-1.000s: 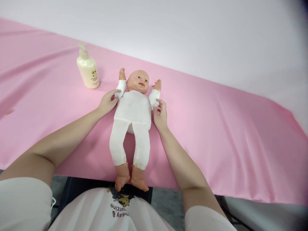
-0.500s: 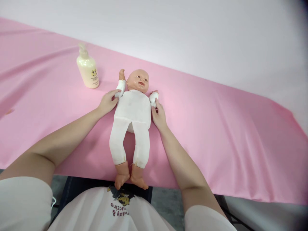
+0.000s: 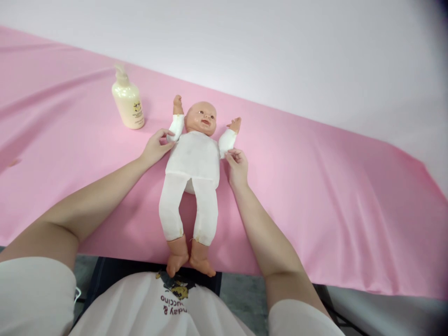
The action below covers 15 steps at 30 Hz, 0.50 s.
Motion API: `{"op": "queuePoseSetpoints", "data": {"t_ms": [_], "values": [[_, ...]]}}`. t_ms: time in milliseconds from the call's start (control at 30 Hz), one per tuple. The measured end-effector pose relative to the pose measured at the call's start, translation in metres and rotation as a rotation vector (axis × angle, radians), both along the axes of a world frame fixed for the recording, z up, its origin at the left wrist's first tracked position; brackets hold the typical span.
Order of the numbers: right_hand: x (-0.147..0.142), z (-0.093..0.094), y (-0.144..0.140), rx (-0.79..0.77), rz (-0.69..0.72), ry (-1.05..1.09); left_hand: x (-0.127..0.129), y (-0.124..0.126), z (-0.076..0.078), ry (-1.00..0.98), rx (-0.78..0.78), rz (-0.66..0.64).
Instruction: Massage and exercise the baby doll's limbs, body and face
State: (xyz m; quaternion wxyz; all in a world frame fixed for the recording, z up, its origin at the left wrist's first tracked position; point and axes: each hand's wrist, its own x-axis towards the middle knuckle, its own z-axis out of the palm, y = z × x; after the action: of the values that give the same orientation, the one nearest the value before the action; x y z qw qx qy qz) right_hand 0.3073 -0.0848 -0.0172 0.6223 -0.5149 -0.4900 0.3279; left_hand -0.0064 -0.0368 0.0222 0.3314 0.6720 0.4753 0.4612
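A baby doll in a white suit lies on its back on the pink cloth, head away from me, feet over the near edge. My left hand pinches the white sleeve of the doll's arm on the left, which points up beside the head. My right hand grips the sleeve of the other arm, which is spread out to the right with its bare hand raised.
A cream pump bottle stands upright on the cloth to the left of the doll's head. A pale wall runs behind the table. The table's near edge lies just past my lap, with grey floor below.
The doll's arm on the right, folded in at the shoulder half a second ago, is now stretched outward again by my right hand. My left hand has barely moved.
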Motion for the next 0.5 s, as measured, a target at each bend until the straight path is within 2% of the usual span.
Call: {"op": "queuePoseSetpoints", "data": {"t_ms": [233, 400, 500], "values": [[0.0006, 0.0036, 0.0029, 0.06, 0.082, 0.071, 0.001, 0.0067, -0.0051, -0.023, 0.022, 0.04], [-0.0008, -0.0009, 0.0006, 0.001, 0.145, 0.011, -0.0007, 0.0055, -0.003, 0.013, 0.02, 0.034], [0.0032, -0.0045, 0.0011, 0.071, 0.11, -0.137, -0.0009, 0.0027, 0.001, 0.036, 0.019, 0.039]]}}
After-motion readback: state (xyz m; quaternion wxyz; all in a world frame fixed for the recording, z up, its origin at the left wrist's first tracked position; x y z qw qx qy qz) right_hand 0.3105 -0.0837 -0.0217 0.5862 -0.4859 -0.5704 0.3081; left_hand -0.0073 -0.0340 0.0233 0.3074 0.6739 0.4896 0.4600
